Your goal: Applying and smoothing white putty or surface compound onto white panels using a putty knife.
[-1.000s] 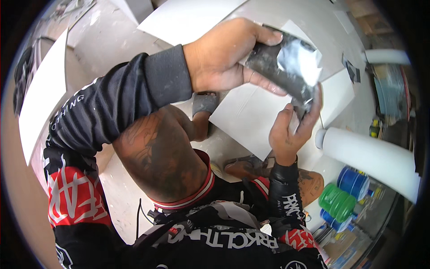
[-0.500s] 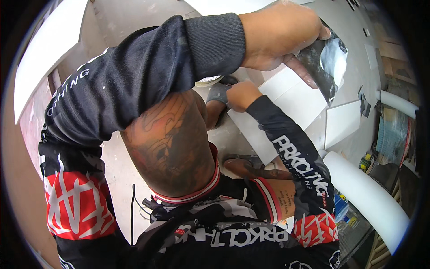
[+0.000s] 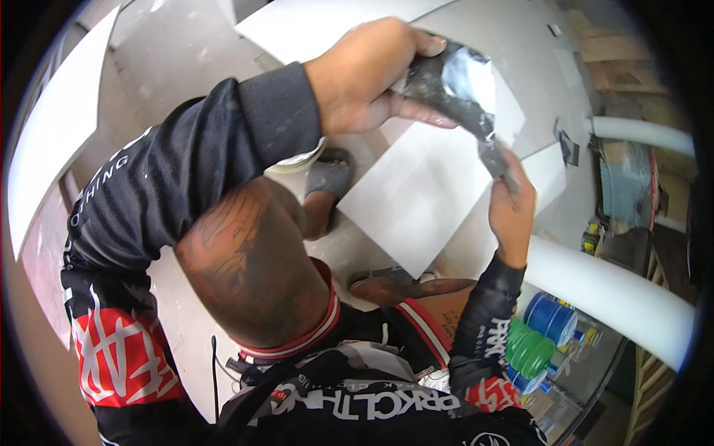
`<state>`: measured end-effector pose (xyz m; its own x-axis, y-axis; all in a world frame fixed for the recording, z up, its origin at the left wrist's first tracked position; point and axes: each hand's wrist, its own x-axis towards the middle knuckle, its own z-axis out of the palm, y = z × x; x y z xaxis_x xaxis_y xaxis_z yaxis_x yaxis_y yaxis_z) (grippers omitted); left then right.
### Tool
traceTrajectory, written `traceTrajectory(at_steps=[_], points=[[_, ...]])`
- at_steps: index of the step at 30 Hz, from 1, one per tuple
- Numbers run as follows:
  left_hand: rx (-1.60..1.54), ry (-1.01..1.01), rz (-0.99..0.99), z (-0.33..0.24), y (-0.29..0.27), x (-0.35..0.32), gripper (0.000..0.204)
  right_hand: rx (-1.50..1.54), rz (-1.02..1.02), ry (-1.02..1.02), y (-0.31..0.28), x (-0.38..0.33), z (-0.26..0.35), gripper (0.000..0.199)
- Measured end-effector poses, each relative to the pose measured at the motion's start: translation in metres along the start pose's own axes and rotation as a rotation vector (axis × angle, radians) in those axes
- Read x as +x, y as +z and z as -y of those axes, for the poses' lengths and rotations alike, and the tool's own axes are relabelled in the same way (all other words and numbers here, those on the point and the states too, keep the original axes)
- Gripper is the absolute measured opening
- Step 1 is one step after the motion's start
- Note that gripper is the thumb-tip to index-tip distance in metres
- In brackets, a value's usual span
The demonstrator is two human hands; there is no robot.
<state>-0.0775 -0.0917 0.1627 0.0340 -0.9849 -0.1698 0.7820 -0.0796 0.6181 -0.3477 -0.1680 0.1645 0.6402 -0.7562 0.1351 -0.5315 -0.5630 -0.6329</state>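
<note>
My left hand [image 3: 372,74] stretches out over the floor, its thumb and fingers closed on a dark, shiny flat plate [image 3: 439,93]. A bright white patch lies on the plate; I cannot tell whether it is paste or glare. At the plate's lower right corner, my right hand [image 3: 513,212] pinches a small flat grey blade [image 3: 493,160] like a scraper's. The blade meets or overlaps the corner; which one is unclear. Beneath the hands, a white rectangular panel [image 3: 416,193] rests on the floor near my sandalled foot [image 3: 329,178].
Further white sheets lie at the far side [image 3: 282,30] and stand at the left [image 3: 56,141]. A thick white pipe [image 3: 610,297] crosses on the right. Beside it are blue [image 3: 550,316] and green [image 3: 529,349] bottles. A round white-rimmed container [image 3: 297,160] sits near my foot.
My left hand has shifted left with the plate. My right hand has risen from over the white panel, moving right to the plate's corner, where a grey blade now shows in it.
</note>
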Motion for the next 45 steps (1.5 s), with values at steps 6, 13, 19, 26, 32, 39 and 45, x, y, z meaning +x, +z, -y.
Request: traceTrajectory(at_steps=[6,13,19,26,32,39,45], points=[[-0.016,-0.215,0.115,0.014,0.046,0.015,0.031,-0.095,-0.437,-0.368,0.021,-0.025,0.034,0.063],[0.782,0.574,0.396,0.036,0.072,0.029,0.045,1.682,-0.417,0.754,-0.012,-0.054,-0.006,0.033],[1.664,0.814,0.624,0.037,0.076,0.031,0.06,2.569,0.048,0.35,-0.042,-0.033,-0.005,0.035],[1.737,0.264,0.38,-0.001,0.017,0.061,0.052,0.97,-0.377,0.326,-0.084,0.13,-0.19,0.034],[0.511,0.45,-0.214,0.003,-0.079,0.041,0.024,-0.373,0.079,0.147,-0.112,0.279,-0.354,0.037],[0.379,0.45,-0.68,0.014,-0.121,0.052,0.032,-0.723,0.147,0.187,-0.098,0.348,-0.426,0.044],[0.446,0.471,-0.686,0.014,-0.135,0.046,0.027,-0.764,0.03,-0.055,-0.062,0.319,-0.441,0.046]])
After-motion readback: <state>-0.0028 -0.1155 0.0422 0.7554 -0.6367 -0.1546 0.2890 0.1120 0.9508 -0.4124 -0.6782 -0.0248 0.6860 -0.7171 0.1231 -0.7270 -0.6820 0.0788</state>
